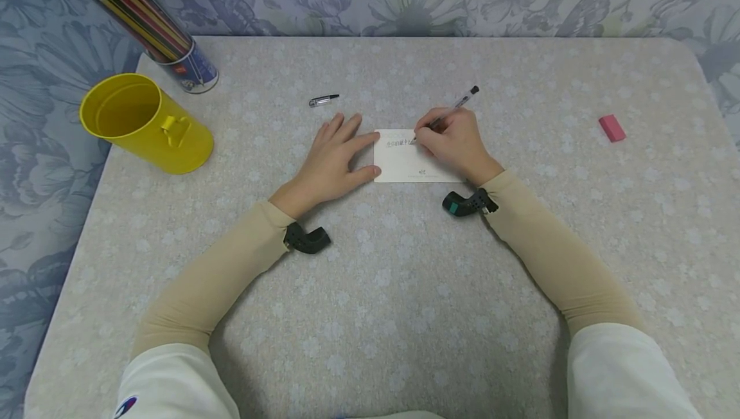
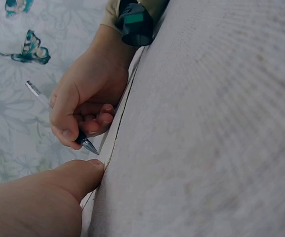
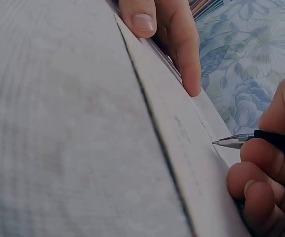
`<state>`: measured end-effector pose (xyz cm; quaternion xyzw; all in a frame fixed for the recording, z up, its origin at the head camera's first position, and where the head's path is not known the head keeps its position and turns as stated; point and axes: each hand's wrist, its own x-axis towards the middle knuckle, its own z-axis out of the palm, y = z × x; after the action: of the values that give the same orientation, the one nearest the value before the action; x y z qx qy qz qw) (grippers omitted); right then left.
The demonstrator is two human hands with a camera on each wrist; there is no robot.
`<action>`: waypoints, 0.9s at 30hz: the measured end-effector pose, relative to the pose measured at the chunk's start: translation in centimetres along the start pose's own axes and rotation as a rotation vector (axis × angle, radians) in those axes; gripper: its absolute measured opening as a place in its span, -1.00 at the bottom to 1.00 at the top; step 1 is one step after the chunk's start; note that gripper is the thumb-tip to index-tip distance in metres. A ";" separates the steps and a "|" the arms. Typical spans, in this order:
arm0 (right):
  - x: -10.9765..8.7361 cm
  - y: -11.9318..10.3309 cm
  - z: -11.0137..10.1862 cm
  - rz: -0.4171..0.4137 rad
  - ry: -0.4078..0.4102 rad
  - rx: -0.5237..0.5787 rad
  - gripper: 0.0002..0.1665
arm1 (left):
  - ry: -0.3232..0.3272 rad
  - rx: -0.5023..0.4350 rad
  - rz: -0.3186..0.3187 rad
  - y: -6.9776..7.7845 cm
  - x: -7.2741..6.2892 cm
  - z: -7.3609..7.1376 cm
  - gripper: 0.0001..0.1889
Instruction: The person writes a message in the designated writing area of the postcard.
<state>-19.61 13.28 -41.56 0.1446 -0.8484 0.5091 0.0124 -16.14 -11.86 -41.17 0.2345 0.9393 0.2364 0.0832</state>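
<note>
A small white card (image 1: 399,165) lies flat on the table, with a line of handwritten characters near its top and a tiny print near its bottom edge. My right hand (image 1: 453,139) pinches a clear-barrelled pen (image 1: 462,99) with a dark grip. The pen's metal tip (image 3: 226,142) is at the card's surface, at the end of the written line. My left hand (image 1: 332,162) lies spread on the table, its thumb and index fingertip resting on the card's left edge. In the left wrist view, the left thumb (image 2: 85,175) shows close below the pen tip.
A pen cap (image 1: 324,100) lies beyond my left hand. At the left stand a yellow cup (image 1: 185,142) with a small handle and a clear tube of pencils (image 1: 151,24) with a blue lid. A pink eraser (image 1: 612,128) lies at the right. Patterned wall covering borders the table's back edge.
</note>
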 end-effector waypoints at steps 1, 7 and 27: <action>0.0 0.0 0.0 0.002 0.001 0.001 -0.76 | 0.000 -0.001 0.000 0.0 0.0 0.0 -0.31; 0.0 0.1 0.0 0.005 0.010 0.016 -0.76 | -0.002 -0.001 -0.001 0.1 0.0 0.0 -0.30; 0.0 0.1 -0.1 0.026 0.078 0.047 -0.78 | 0.006 -0.003 -0.003 0.2 0.0 0.0 -0.30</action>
<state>-19.60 13.38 -41.59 0.1138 -0.8368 0.5344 0.0353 -16.08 -11.74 -41.06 0.2323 0.9395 0.2383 0.0813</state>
